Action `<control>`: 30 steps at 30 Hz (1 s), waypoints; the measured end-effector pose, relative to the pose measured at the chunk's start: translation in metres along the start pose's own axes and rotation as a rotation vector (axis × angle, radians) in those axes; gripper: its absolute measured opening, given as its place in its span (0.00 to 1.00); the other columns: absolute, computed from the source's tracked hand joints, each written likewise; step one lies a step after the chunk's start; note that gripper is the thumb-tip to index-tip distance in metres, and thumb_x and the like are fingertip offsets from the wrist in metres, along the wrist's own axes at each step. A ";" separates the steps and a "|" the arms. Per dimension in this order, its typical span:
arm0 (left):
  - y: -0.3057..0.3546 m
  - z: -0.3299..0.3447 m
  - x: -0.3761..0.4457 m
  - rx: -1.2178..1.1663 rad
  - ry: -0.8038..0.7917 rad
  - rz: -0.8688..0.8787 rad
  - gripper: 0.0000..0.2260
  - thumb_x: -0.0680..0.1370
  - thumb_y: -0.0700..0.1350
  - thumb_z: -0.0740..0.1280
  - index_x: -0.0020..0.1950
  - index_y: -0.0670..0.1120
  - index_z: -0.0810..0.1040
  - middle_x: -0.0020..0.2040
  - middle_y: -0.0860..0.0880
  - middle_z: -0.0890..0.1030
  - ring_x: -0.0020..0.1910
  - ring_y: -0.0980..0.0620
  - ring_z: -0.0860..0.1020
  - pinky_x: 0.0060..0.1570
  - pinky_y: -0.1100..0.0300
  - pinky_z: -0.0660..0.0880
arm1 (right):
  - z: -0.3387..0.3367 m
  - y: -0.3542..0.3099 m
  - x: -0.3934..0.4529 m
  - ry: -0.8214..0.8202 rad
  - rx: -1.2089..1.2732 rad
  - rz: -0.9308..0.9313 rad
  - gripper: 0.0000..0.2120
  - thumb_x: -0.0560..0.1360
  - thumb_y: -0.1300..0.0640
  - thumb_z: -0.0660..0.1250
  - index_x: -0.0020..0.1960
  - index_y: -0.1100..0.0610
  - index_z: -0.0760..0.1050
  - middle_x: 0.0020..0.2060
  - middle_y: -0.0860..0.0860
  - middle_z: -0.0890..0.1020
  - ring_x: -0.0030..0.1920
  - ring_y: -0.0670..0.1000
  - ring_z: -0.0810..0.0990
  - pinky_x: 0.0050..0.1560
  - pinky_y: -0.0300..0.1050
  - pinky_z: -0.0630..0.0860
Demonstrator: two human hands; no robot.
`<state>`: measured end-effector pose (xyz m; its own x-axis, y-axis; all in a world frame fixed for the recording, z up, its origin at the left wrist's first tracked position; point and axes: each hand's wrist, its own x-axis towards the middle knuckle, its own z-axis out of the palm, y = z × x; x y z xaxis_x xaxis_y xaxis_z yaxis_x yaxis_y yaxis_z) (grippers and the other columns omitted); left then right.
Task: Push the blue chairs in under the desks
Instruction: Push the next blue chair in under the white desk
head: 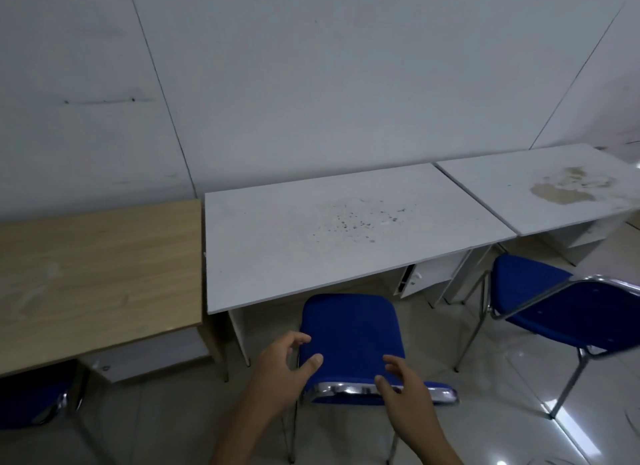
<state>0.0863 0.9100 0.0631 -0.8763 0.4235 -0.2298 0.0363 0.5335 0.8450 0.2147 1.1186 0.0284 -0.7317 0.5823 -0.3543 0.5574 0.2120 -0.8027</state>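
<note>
A blue chair [351, 333] with a chrome frame stands right in front of me, its seat's far edge just at the front edge of the middle white desk [332, 236]. My left hand [282, 369] hovers open at the left end of the chair's backrest, fingers spread. My right hand [405, 390] is open over the right part of the chrome backrest rail; contact is unclear. A second blue chair [561, 302] stands pulled out and angled before the right white desk [540, 187]. A third blue chair [31, 400] sits partly under the wooden desk [93, 267] at left.
All three desks stand in a row against a white wall. Small white drawer units [427, 274] hang under the desks. The glossy tiled floor [502, 412] lies open between the middle and right chairs.
</note>
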 end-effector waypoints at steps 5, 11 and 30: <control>0.001 0.036 0.028 0.026 -0.103 -0.040 0.14 0.79 0.56 0.74 0.63 0.59 0.78 0.65 0.59 0.76 0.65 0.58 0.74 0.58 0.61 0.72 | -0.018 0.035 0.020 0.106 -0.321 0.102 0.21 0.74 0.39 0.68 0.66 0.41 0.73 0.60 0.41 0.78 0.57 0.45 0.77 0.65 0.50 0.70; -0.010 0.084 0.049 0.128 -0.237 -0.110 0.15 0.77 0.58 0.75 0.62 0.59 0.77 0.64 0.55 0.77 0.60 0.59 0.74 0.56 0.62 0.71 | -0.035 0.057 0.026 0.068 -0.514 -0.014 0.31 0.68 0.28 0.62 0.68 0.40 0.72 0.72 0.44 0.69 0.72 0.46 0.67 0.75 0.55 0.58; 0.001 0.163 0.039 0.155 0.000 -0.393 0.36 0.53 0.81 0.74 0.44 0.53 0.83 0.47 0.54 0.84 0.45 0.55 0.82 0.46 0.56 0.81 | -0.083 0.113 0.082 -0.080 -0.021 -0.170 0.22 0.61 0.36 0.78 0.50 0.39 0.74 0.80 0.45 0.49 0.79 0.52 0.48 0.74 0.58 0.58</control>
<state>0.1303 1.0463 -0.0241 -0.8381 0.1660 -0.5197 -0.2285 0.7581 0.6108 0.2504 1.2549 -0.0515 -0.8444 0.4729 -0.2519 0.4305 0.3188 -0.8444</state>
